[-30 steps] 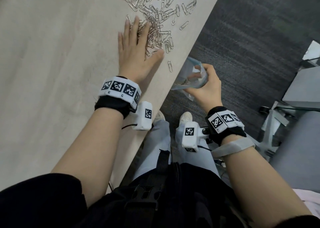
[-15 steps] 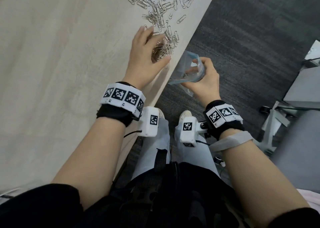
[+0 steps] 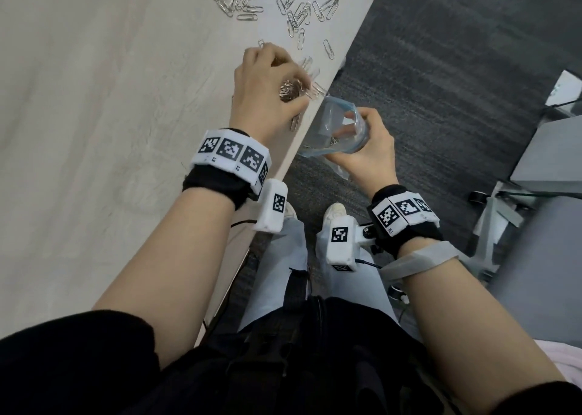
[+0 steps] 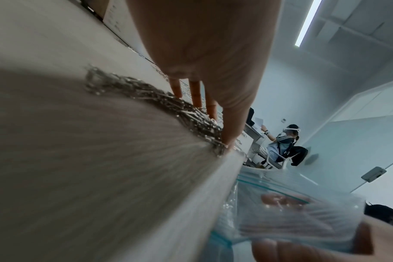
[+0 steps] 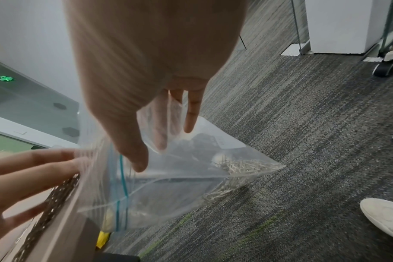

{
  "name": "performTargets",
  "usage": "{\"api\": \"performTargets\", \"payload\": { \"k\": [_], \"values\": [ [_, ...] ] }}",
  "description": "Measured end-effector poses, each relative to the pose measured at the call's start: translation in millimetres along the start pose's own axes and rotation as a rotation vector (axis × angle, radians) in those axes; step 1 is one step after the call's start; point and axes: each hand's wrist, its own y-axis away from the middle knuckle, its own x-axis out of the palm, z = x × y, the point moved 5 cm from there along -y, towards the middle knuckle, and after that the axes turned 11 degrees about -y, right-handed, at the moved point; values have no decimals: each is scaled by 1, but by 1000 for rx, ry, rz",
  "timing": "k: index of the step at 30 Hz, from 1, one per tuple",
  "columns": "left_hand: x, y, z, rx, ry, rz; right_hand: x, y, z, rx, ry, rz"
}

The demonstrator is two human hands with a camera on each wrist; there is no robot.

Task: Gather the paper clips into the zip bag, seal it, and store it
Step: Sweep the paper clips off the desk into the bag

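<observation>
Paper clips (image 3: pixel 293 90), thin silver wire loops, bunch at the table (image 3: pixel 94 99) edge under your left hand (image 3: pixel 267 90), whose straight fingers rest on the heap. More lie scattered farther up the tabletop. Just beside the edge, your right hand (image 3: pixel 365 150) pinches the clear zip bag (image 3: pixel 337 128) by its blue-striped mouth, held agape, with clips already in its bottom corner.

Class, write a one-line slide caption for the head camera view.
Left hand sweeps paper clips toward the table edge, where the right hand holds an open zip bag.
</observation>
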Motion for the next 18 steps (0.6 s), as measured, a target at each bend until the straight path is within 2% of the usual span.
{"api": "performTargets", "payload": {
  "k": [3, 8, 11, 14, 18],
  "values": [
    [0, 15, 1, -14, 11, 2, 0, 2, 1, -2, -7, 1],
    [-11, 39, 19, -123, 38, -144, -1, 3, 1, -1, -12, 8],
    [-4, 41, 23, -175, 7, -14, -1, 2, 0, 1, -10, 8],
    [2, 31, 7, -67, -89, 77, -1, 1, 1, -6, -10, 4],
    [9, 19, -7, 13, -86, 90, -2, -1, 3, -26, -7, 5]
  ]
}}
